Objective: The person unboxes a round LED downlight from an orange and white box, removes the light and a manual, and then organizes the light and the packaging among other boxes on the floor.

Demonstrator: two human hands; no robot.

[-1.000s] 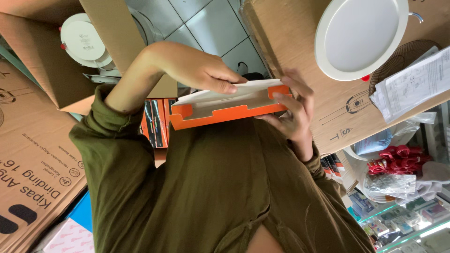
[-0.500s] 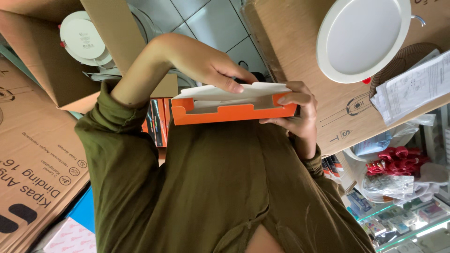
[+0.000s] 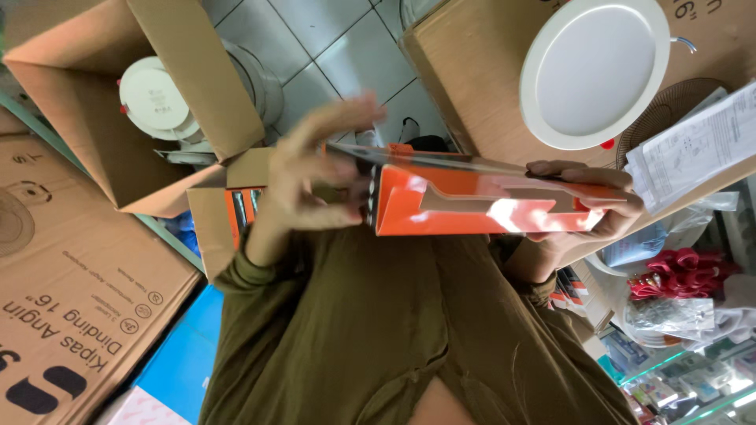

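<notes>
Left hand (image 3: 315, 177) blurred, seemingly spread at orange box (image 3: 480, 208) near end; right hand (image 3: 587, 201) grips far end; long axis hand-to-hand.

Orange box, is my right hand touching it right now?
Touching. The head view shows the right hand wrapped around one end of the orange box, with fingers over its top edge and more below.

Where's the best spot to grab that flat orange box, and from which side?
Probably a short end, coming in from the side. The orange box is long, flat and level, thin edge to the camera, so fingers can lie on one broad face and the thumb on the other, as the right hand does. The left hand is blurred at the other end.
</notes>
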